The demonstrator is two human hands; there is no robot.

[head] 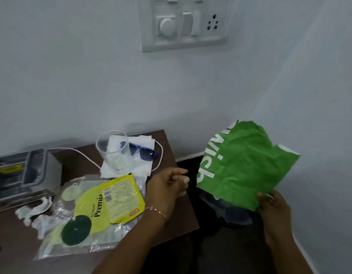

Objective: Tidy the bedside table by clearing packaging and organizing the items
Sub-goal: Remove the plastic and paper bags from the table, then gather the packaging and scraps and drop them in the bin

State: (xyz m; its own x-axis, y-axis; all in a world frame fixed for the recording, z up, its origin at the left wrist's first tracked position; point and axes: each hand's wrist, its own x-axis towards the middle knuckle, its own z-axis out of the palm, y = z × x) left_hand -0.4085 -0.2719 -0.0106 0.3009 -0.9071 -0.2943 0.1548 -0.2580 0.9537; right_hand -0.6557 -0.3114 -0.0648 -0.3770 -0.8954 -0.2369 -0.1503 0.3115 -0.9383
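Left hand (167,184) loosely curled, right hand (274,208) around green bag (246,161).

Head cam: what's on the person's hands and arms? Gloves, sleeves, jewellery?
No gloves: the left hand and the right hand are both bare. No sleeve shows on either forearm as far as the frame reaches. The left wrist carries a thin gold-coloured chain bracelet. No watch or band is visible on the right wrist. Rings can't be ruled out; the fingers are too blurred.

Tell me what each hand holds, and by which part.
The right hand grips the green bag by its lower edge; the left hand holds nothing.
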